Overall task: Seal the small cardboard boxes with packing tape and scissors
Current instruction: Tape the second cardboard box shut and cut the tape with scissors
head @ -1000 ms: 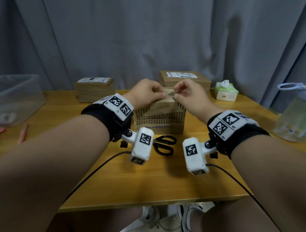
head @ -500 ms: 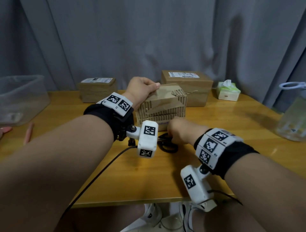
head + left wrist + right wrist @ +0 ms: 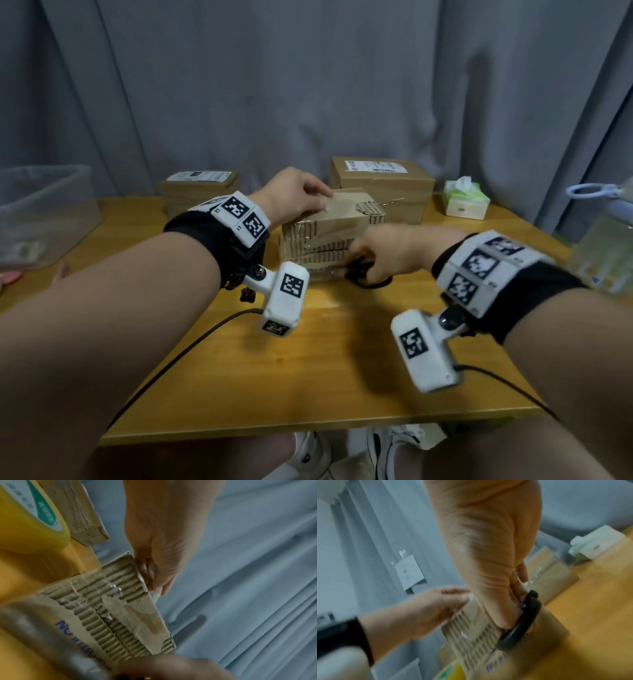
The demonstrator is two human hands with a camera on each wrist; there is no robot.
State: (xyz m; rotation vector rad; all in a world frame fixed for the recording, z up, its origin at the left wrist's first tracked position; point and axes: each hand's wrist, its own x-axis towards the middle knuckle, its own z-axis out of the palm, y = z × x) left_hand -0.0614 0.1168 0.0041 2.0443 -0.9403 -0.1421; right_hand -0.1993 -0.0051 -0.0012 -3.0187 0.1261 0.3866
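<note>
A small corrugated cardboard box (image 3: 342, 219) with clear tape on it stands mid-table. My left hand (image 3: 308, 198) holds its upper left edge, fingers curled over the top; in the left wrist view the fingertips (image 3: 154, 580) press at that edge of the box (image 3: 120, 608). My right hand (image 3: 363, 263) is low in front of the box and grips the black scissors (image 3: 373, 282). In the right wrist view its fingers pass through the scissors handle (image 3: 522, 622). A yellow tape roll (image 3: 29, 524) lies behind the box, hidden from the head view.
Two labelled cardboard boxes (image 3: 198, 192) (image 3: 383, 185) stand at the back of the wooden table (image 3: 342, 359). A tissue pack (image 3: 464, 200) is at back right, a clear plastic bin (image 3: 41, 212) at far left, a water jug (image 3: 603, 246) at the right edge.
My right hand left the box top, dropped to the scissors in front of the box and took hold of them. My left hand stayed on the box.
</note>
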